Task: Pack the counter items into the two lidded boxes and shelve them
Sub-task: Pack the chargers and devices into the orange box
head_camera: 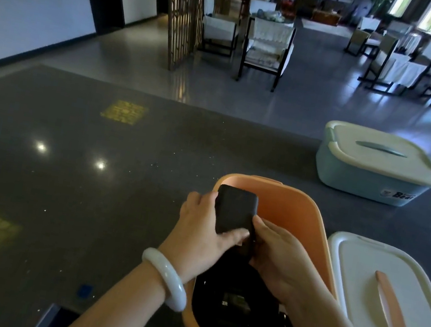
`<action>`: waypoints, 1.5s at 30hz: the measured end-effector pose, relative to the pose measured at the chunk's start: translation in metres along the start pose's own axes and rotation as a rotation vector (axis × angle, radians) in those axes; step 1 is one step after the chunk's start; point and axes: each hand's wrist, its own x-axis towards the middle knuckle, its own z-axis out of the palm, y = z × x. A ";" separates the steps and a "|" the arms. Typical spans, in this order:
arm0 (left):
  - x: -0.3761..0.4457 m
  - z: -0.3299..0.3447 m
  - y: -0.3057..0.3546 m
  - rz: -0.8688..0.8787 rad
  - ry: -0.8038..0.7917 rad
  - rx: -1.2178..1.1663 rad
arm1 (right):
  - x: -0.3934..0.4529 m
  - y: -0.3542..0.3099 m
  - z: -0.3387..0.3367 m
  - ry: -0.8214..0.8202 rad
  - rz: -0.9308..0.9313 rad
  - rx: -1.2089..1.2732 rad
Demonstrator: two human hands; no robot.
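An open orange box (300, 214) stands at the counter's near edge. Above its left rim, my left hand (203, 227) grips a flat black rectangular device (235, 209) from the left, thumb across its lower face. Beside it, my right hand (279, 251) holds the device's lower right edge, fingers partly inside the box. A larger black item (235, 309) with a small label lies on the box's floor. The orange box's white lid (388, 281) with an orange handle lies on the counter to the right. A blue box (373, 167) with its white lid on sits at the far right.
The dark polished counter (79, 169) stretches left and away, with light patches and a small blue mark near the front edge. Beyond the counter is a dining room with chairs (268, 46), tables and a lattice screen (183, 9).
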 end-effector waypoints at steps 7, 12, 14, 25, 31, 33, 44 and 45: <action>0.030 -0.016 -0.006 -0.102 -0.088 -0.435 | 0.001 -0.023 -0.019 -0.102 0.005 -0.246; 0.026 -0.010 -0.007 -0.173 -0.070 -0.668 | -0.006 -0.027 -0.014 0.001 -0.135 -0.659; 0.024 -0.001 -0.005 -0.206 -0.005 -0.695 | -0.013 -0.027 -0.007 0.030 -0.253 -0.945; 0.000 -0.001 -0.016 0.034 0.141 -0.048 | -0.007 -0.044 -0.025 0.099 -0.446 -1.539; -0.005 0.016 -0.039 -0.079 -0.114 -0.225 | 0.005 -0.036 -0.038 -0.131 -0.274 -1.574; -0.008 0.022 -0.044 -0.080 -0.087 -0.258 | 0.008 -0.028 -0.040 -0.214 -0.249 -1.541; -0.012 0.031 -0.046 -0.094 0.014 -0.288 | 0.013 -0.013 -0.057 -0.137 -0.293 -1.293; -0.011 0.031 -0.046 -0.099 0.019 -0.290 | 0.015 -0.012 -0.058 -0.033 -0.338 -1.309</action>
